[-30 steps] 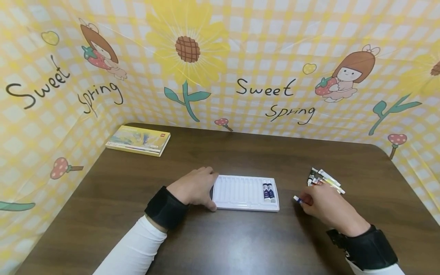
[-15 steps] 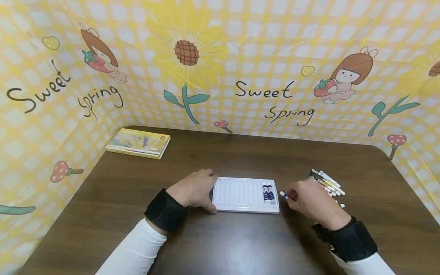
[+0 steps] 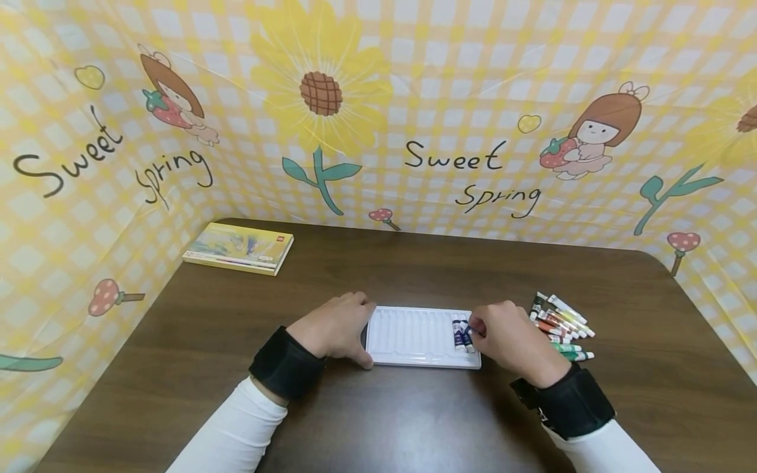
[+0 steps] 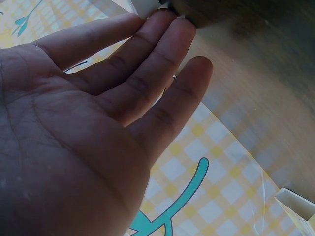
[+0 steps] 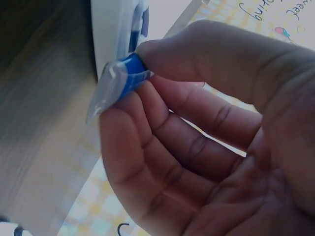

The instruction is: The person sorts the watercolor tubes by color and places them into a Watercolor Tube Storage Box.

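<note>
A white plastic tray [image 3: 411, 336] with narrow slots lies on the table. Two dark blue paint tubes [image 3: 458, 336] sit side by side near its right end. My left hand [image 3: 332, 328] rests at the tray's left end, thumb at the front corner and fingers toward the back; in the left wrist view those fingers look nearly straight. Thumb and fingertips of my right hand [image 3: 517, 338] pinch a blue paint tube [image 5: 132, 73] with a clear flat end, over the tray's right end. The fingers hide part of this tube.
Several loose paint tubes [image 3: 564, 322] in black, white, yellow, red and green lie to the right, partly behind the right hand. A yellow box [image 3: 239, 246] lies at the table's back left corner. Patterned yellow cloth [image 3: 378, 118] walls in the back and sides.
My right hand has carried the blue paint tube leftward from beside the loose tubes to the tray's right end. The left hand and the tray have stayed put.
</note>
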`<action>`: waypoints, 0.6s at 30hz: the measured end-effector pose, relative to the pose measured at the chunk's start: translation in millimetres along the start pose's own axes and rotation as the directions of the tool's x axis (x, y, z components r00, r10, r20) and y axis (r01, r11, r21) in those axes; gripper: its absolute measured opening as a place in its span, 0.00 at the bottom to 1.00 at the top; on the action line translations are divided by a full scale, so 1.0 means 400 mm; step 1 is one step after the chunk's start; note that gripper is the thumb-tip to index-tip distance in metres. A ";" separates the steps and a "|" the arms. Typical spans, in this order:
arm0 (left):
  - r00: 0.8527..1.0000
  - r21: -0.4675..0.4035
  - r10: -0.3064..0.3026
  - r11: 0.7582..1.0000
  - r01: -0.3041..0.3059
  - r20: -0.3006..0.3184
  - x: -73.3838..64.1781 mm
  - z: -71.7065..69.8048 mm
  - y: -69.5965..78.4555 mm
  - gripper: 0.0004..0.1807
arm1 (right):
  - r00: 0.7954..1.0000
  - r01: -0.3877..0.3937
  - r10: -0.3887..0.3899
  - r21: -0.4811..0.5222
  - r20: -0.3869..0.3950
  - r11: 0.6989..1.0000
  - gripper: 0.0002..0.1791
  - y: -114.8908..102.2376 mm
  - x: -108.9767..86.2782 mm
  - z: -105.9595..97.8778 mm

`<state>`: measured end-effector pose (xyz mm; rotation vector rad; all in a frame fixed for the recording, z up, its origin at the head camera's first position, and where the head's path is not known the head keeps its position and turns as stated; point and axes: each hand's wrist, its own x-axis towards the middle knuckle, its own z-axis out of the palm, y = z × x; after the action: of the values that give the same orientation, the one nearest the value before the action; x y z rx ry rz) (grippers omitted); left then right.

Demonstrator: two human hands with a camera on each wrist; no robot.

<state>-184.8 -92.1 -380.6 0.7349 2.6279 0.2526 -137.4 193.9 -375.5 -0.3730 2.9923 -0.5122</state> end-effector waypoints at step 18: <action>1.000 -0.001 0.003 1.000 -0.003 0.006 -0.003 -0.002 -0.001 0.51 | 0.998 -0.056 0.056 0.037 -0.005 0.998 0.03 -0.058 0.044 0.020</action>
<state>-184.3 -93.0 -379.5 0.7387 2.6209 0.2529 -148.4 165.7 -376.0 -0.2850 2.9848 -0.5630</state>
